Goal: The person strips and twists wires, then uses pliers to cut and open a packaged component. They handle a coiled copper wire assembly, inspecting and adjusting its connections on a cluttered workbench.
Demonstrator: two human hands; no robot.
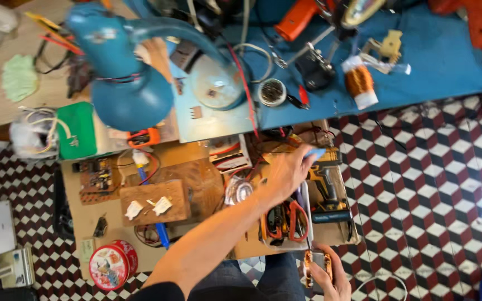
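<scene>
Fingers of my left hand (288, 173) pinch a small light-blue piece (314, 153), held up over the cardboard tray (196, 178) that serves as my landmark. The piece sits just beyond the fingertips, at the tray's far right corner, its long axis tilted up and to the right. That arm crosses the tray from its near edge, so the left hand is far nearer to the piece than the right.

My right hand (324, 273) rests below the tray's near right corner, over my lap, fingers curled around a small part wound with copper-coloured wire (314, 262).

Just right of the left hand, at the tray's right edge, lies a cordless drill (324, 184); nearer me are orange-handled pliers (285, 220).

On the tray's left half sits a wooden block (154, 202) with two pale scraps on it. At the near left corner stands a round red tin (112, 265) with a pictured lid. Beyond the tray's far left corner lies a green rectangular box (77, 131); a teal desk lamp (126, 72) hangs above it. Farther off, on the blue surface (442, 61), stands a copper wire spool (359, 82).
</scene>
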